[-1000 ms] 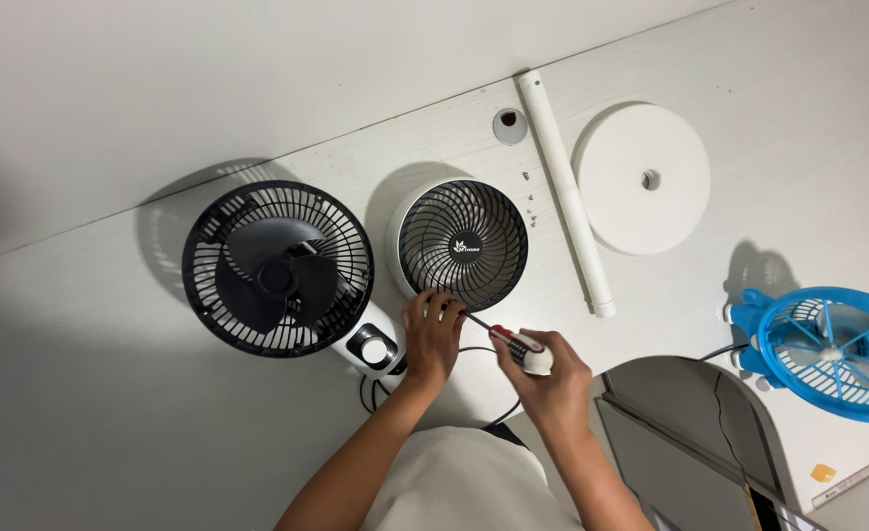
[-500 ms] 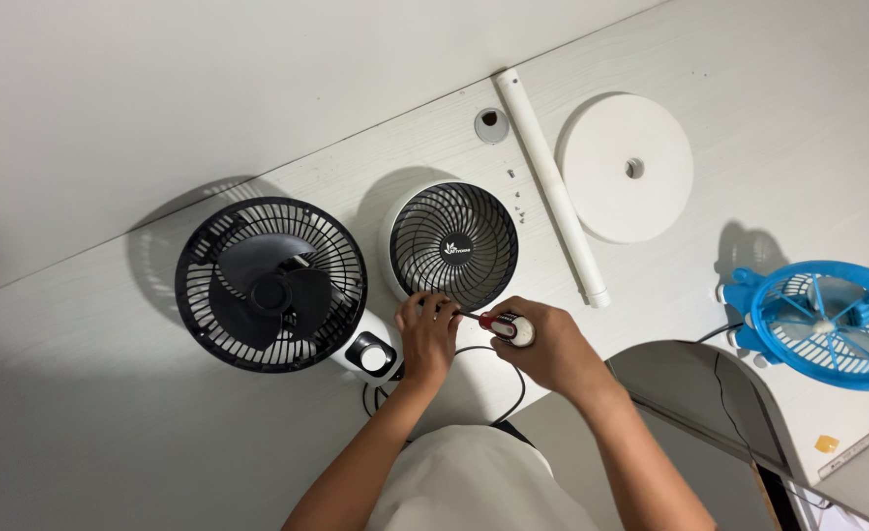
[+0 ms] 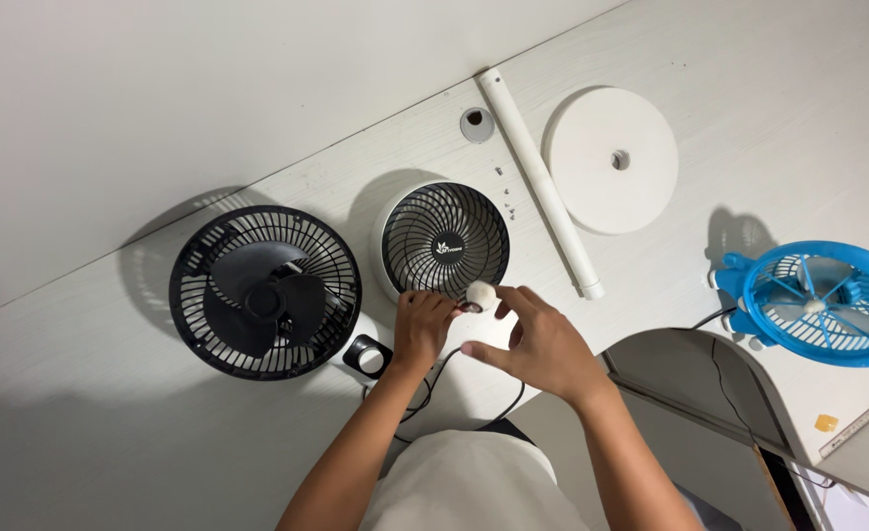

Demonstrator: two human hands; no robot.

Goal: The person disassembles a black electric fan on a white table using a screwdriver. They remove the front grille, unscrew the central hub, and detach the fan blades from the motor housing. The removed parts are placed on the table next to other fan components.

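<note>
My left hand pinched the lower rim of the white fan at desk centre, my right hand gripped the screwdriver by its handle, tip at that rim, black fan to the left, pole to the right, blue fan well apart

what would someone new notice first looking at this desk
Two bare hands meet at the lower rim of a small round white fan with a black spiral grille mid-desk: the left hand steadies it, the right hand holds a white-capped screwdriver. A larger black-caged fan stands left, a blue plastic fan far right.
</note>
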